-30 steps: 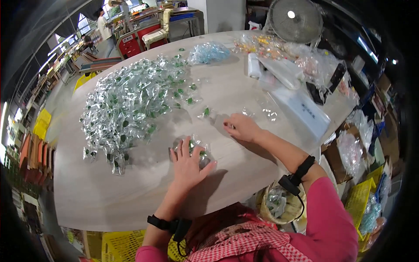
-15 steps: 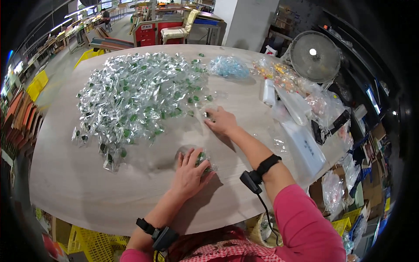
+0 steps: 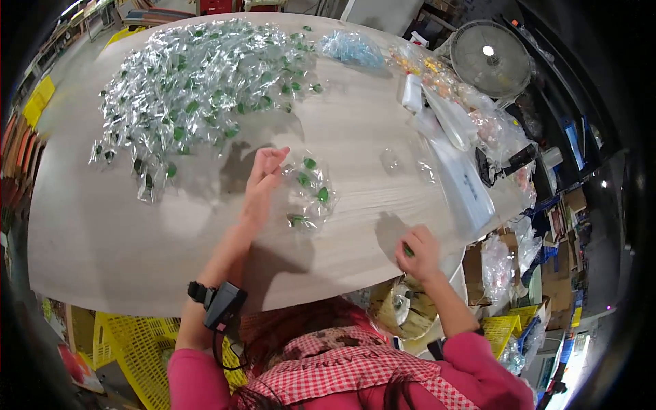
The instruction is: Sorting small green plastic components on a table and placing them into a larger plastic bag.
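Observation:
My left hand (image 3: 262, 179) lies flat on the wooden table (image 3: 137, 239), fingers stretched out and touching a small cluster of clear packets with green pieces (image 3: 309, 188). At the table's near edge, my right hand (image 3: 418, 251) is closed around one small green piece in a clear packet (image 3: 408, 251), just above a bag (image 3: 398, 307) that hangs below the edge. A big heap of the same clear green-filled packets (image 3: 198, 75) covers the far left of the table.
Clear bags with bluish contents (image 3: 350, 48) and orange contents (image 3: 437, 75) and a white sheet (image 3: 465, 181) lie along the right side. A round fan (image 3: 486, 55) stands beyond the table. Yellow crates (image 3: 130, 342) sit on the floor near left.
My right hand has drawn back from the table's middle to the near edge with a small packet. My left hand has stayed on the small cluster. The view has shifted.

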Motion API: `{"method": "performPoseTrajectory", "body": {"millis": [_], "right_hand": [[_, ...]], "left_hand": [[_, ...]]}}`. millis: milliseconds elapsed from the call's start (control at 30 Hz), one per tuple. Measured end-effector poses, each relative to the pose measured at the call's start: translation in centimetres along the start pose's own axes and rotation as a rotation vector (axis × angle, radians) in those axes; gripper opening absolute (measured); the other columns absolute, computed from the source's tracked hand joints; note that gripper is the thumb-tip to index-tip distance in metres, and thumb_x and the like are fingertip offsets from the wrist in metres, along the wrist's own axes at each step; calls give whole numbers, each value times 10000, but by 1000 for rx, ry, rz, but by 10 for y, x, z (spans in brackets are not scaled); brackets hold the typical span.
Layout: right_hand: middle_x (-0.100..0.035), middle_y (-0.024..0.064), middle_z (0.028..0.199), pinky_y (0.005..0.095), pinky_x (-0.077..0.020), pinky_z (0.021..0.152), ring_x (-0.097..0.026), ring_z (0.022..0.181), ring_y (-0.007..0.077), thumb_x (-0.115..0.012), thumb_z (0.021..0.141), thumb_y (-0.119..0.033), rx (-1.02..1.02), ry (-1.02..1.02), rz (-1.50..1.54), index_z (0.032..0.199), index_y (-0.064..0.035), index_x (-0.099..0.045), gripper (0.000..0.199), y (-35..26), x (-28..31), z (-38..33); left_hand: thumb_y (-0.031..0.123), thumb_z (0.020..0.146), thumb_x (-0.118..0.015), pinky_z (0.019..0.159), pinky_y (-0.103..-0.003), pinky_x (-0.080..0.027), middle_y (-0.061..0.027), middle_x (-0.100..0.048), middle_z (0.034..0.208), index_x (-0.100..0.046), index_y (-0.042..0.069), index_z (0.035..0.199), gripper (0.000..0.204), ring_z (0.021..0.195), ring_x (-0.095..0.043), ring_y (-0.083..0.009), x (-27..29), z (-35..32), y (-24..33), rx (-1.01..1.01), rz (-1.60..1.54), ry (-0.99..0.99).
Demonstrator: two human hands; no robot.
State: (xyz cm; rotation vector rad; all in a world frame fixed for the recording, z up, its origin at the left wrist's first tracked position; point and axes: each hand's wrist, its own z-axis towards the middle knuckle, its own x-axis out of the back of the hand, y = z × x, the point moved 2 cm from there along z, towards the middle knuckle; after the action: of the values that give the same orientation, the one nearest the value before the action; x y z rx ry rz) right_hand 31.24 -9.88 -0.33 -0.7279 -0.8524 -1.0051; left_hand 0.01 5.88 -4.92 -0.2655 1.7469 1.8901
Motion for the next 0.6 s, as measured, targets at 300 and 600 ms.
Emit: {"method": "performPoseTrajectory", "body": {"millis": [300,600], "right_hand": [[-650,98,862,389,-483,692,-615,871,279,-742,784,-229,-84,-481,170,976,-147,-715,210,2,47,-87],[-632,147,1208,399,-443,984,-580,1131,332,-651,900,-223,96,-284,322,1226,-101,-633,349,35,5,154]], "left_hand": [[170,649,-766,1188,-452,-175,-145,-315,1543,-307,109,1485,956,1460,-233,-306,-7,-16,34,-124,818,-494],[640,751,-671,1129,-654,-156,-176,-283,1549,-483,217,1415,809,1432,-194,-467,-55,-14,19,-463,1505,-445]]}}
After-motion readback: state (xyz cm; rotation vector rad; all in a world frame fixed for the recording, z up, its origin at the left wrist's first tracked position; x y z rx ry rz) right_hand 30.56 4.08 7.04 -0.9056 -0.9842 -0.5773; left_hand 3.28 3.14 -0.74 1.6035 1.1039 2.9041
